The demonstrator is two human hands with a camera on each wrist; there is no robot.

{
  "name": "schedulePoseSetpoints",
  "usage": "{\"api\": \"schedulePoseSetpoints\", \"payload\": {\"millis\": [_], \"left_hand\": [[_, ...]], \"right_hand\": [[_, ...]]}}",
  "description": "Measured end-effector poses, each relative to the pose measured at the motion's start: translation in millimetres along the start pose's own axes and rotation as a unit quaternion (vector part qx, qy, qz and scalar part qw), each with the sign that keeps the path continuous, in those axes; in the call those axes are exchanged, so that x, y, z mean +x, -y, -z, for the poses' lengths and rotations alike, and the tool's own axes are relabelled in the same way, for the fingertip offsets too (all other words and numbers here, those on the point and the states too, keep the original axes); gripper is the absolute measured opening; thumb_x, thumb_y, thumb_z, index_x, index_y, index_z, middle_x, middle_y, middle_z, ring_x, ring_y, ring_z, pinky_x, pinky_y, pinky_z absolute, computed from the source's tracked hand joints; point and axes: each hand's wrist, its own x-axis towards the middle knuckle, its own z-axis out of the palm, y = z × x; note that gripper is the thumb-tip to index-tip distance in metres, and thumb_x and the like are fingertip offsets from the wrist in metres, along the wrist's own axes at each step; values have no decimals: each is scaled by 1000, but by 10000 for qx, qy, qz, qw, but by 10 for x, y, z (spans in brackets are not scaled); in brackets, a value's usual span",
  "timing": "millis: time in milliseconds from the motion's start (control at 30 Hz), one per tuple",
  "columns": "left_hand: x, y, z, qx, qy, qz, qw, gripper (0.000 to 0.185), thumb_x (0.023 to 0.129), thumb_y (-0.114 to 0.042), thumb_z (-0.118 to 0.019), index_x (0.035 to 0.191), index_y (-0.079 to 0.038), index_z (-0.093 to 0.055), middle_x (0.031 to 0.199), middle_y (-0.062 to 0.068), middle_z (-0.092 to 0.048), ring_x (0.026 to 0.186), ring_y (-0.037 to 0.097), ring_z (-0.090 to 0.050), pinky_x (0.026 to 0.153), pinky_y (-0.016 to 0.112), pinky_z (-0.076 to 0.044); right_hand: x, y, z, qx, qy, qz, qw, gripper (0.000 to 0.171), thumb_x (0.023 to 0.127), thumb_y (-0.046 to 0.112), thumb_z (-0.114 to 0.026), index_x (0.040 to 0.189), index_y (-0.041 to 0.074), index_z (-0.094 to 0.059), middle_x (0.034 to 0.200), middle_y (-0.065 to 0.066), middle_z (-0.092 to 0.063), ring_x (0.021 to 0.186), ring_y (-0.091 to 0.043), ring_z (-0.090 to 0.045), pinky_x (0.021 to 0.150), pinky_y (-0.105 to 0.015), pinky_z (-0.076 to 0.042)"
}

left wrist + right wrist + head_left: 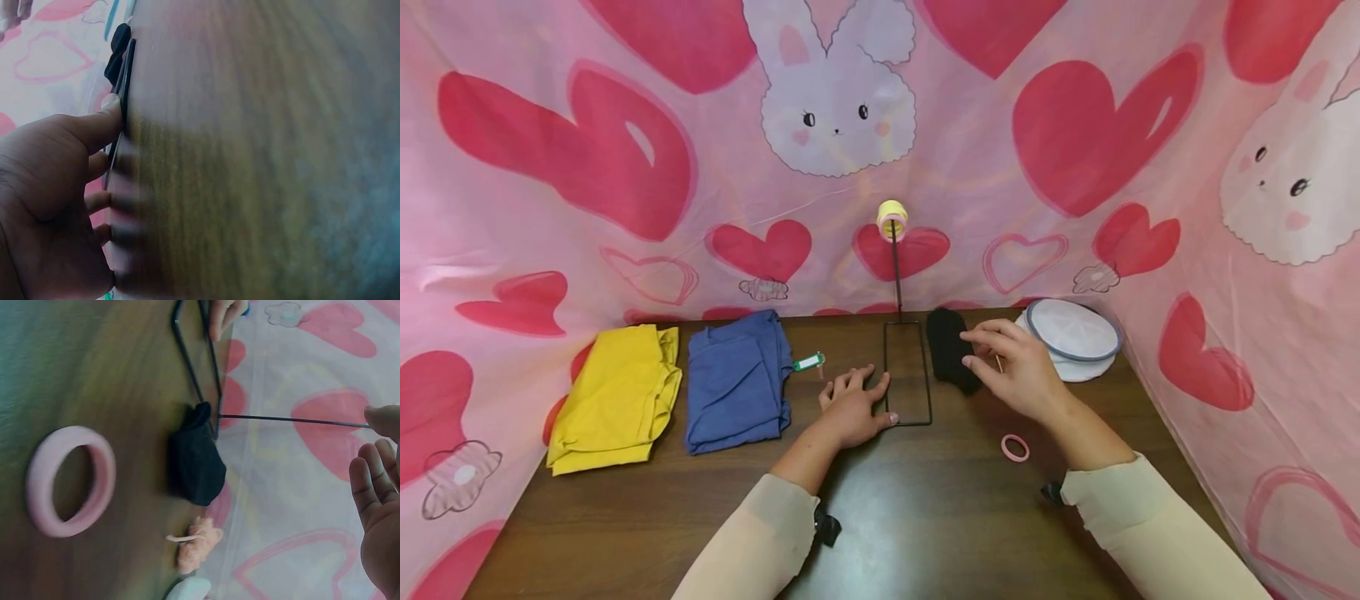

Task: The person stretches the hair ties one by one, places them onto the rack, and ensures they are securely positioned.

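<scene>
Head view: high, facing forward and down over dark wooden table (925,517) toward pink heart-print backdrop (1075,125); wide, takes in both forearms, whole tabletop.

Left wrist view: very near, low along tabletop, rolled sideways; left hand (56,206) fills lower left, wood grain blurred across the remainder.

Right wrist view: near, low, rolled sideways, facing backdrop; right hand (381,506) at right edge.

Shared by all three: black wire stand (907,375) (122,94) (200,369), black cloth (951,350) (115,53) (197,462). Head and right wrist share pink ring (1015,447) (72,481).

Left hand (852,405) flat, fingers spread; right hand (1015,367) raised, fingers loosely extended.
</scene>
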Motion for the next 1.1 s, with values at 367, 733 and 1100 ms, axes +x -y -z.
{"api": "schedulePoseSetpoints", "payload": {"millis": [367,733,1100], "left_hand": [[-16,-6,14,-68,-11,1,10000,76,98,-60,-62,163,-33,-34,172,1,-17,155,38,-11,116,67,-8],[-2,0,-9,-4,40,7,10000,76,98,-62,-60,164,-35,-31,173,0,-15,156,38,-10,117,66,-7],[-17,-7,4,-20,5,-10,10000,76,99,-61,-60,163,-35,-31,173,1,-15,156,38,-10,117,67,-8]], "right_hand": [[-389,-66,72,-74,313,-99,9994,37,76,0,-89,110,11,-79,110,-1,-71,83,-17,-69,69,-16,-50],[-720,-58,152,-86,929,-388,9949,44,77,2,-90,117,15,-77,110,3,-72,85,-17,-69,78,-17,-51],[-946,-132,271,-309,2016,-696,9765,44,77,11,-93,118,12,-77,114,9,-72,104,-13,-68,92,-25,-51]]}}
